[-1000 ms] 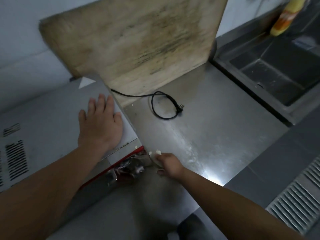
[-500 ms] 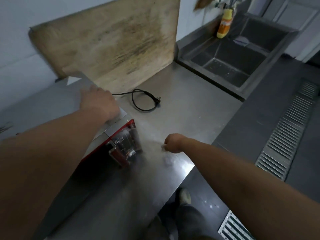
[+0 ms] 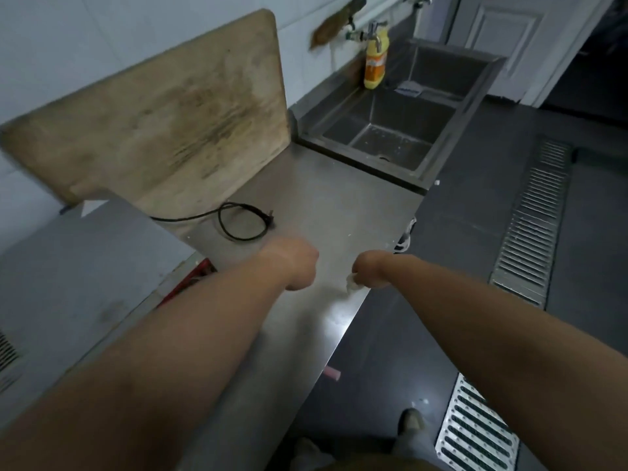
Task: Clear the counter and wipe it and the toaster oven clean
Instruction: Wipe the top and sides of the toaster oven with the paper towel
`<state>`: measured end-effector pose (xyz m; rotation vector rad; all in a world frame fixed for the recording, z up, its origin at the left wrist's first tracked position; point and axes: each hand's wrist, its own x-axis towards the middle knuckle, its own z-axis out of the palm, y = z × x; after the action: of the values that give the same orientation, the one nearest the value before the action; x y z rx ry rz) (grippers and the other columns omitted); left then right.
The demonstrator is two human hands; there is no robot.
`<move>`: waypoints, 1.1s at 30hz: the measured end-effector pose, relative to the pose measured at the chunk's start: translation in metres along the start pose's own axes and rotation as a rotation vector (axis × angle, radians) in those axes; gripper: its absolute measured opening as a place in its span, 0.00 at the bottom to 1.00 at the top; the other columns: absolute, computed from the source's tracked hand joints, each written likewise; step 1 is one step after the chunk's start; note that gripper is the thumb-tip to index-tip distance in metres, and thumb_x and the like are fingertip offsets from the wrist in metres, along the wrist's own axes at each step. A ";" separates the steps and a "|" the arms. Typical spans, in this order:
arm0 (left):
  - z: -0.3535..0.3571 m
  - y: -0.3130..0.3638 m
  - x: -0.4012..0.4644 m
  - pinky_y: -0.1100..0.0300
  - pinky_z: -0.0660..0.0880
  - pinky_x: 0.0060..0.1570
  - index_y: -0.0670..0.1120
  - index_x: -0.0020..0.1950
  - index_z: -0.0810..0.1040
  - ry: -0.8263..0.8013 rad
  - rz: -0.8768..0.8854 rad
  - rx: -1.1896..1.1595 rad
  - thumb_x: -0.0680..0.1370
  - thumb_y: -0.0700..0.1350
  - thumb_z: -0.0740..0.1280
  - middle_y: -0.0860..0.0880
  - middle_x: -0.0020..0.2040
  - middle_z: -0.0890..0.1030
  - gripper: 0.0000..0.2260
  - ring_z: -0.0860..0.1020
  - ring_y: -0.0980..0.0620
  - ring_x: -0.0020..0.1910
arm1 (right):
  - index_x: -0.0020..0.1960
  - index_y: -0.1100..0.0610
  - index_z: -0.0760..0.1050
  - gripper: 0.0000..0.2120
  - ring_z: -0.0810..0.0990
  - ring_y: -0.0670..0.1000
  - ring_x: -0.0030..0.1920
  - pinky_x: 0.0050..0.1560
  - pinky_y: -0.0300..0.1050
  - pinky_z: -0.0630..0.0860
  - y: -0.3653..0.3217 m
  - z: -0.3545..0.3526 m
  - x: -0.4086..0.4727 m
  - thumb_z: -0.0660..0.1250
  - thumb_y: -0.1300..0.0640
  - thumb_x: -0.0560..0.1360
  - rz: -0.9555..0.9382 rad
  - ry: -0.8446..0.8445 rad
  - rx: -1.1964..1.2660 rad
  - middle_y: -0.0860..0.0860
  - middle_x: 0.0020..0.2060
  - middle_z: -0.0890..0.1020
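Observation:
The grey toaster oven (image 3: 78, 266) with a red front edge stands at the left of the steel counter (image 3: 326, 205). My left hand (image 3: 295, 266) hovers over the counter just right of the oven's front corner; its fingers point down and are hidden. At the counter's front edge my right hand (image 3: 368, 271) grips a small whitish crumpled cloth (image 3: 350, 285), of which only a scrap shows below the fingers. The oven's black power cord (image 3: 238, 220) lies looped and unplugged on the counter behind my hands.
A large worn wooden cutting board (image 3: 170, 124) leans on the wall behind the counter. A steel double sink (image 3: 401, 130) adjoins on the right, with a yellow bottle (image 3: 375, 62) under a tap. Floor drain grates (image 3: 533, 226) run along the dark floor.
My left hand has come off the oven top and moved right over the counter. My right hand has drawn back from the oven's front to the counter edge. The view has tilted up and right.

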<state>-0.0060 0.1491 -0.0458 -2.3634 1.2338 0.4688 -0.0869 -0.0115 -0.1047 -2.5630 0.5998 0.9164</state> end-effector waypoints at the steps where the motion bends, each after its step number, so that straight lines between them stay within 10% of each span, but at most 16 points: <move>1: 0.005 0.011 0.006 0.48 0.74 0.64 0.49 0.71 0.73 -0.016 -0.003 -0.017 0.81 0.48 0.57 0.44 0.69 0.76 0.19 0.75 0.41 0.66 | 0.64 0.61 0.77 0.16 0.78 0.59 0.61 0.53 0.43 0.71 0.013 -0.004 0.003 0.59 0.56 0.82 0.015 0.011 -0.018 0.58 0.62 0.80; 10: 0.077 0.081 -0.020 0.49 0.67 0.62 0.48 0.65 0.74 0.011 -0.045 -0.095 0.80 0.48 0.57 0.46 0.62 0.76 0.15 0.71 0.45 0.64 | 0.62 0.60 0.78 0.15 0.78 0.57 0.52 0.50 0.43 0.71 0.072 -0.024 0.020 0.60 0.53 0.82 -0.050 -0.001 -0.070 0.58 0.59 0.80; 22: 0.133 0.007 -0.153 0.50 0.61 0.75 0.48 0.73 0.70 0.109 -0.519 -0.353 0.82 0.49 0.55 0.49 0.75 0.69 0.19 0.63 0.50 0.76 | 0.55 0.66 0.80 0.23 0.78 0.57 0.41 0.48 0.47 0.77 -0.101 0.036 0.004 0.55 0.48 0.84 -0.368 -0.130 0.008 0.60 0.46 0.82; 27: 0.176 -0.014 -0.198 0.52 0.63 0.73 0.48 0.71 0.75 0.140 -0.598 -0.391 0.82 0.48 0.57 0.49 0.74 0.72 0.19 0.66 0.50 0.75 | 0.51 0.59 0.73 0.07 0.79 0.56 0.40 0.48 0.51 0.81 -0.163 0.069 -0.004 0.60 0.56 0.81 -0.202 -0.103 0.621 0.57 0.47 0.78; 33: 0.175 -0.057 -0.235 0.49 0.73 0.64 0.43 0.58 0.84 0.752 -0.434 -0.251 0.76 0.45 0.59 0.44 0.60 0.83 0.18 0.81 0.45 0.61 | 0.48 0.58 0.76 0.07 0.79 0.55 0.36 0.32 0.45 0.78 -0.231 0.099 -0.032 0.59 0.59 0.78 0.008 -0.183 1.495 0.57 0.41 0.79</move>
<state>-0.1036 0.4300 -0.0692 -3.0475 0.8985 -0.4785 -0.0450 0.2386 -0.1138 -1.1168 0.7900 0.3659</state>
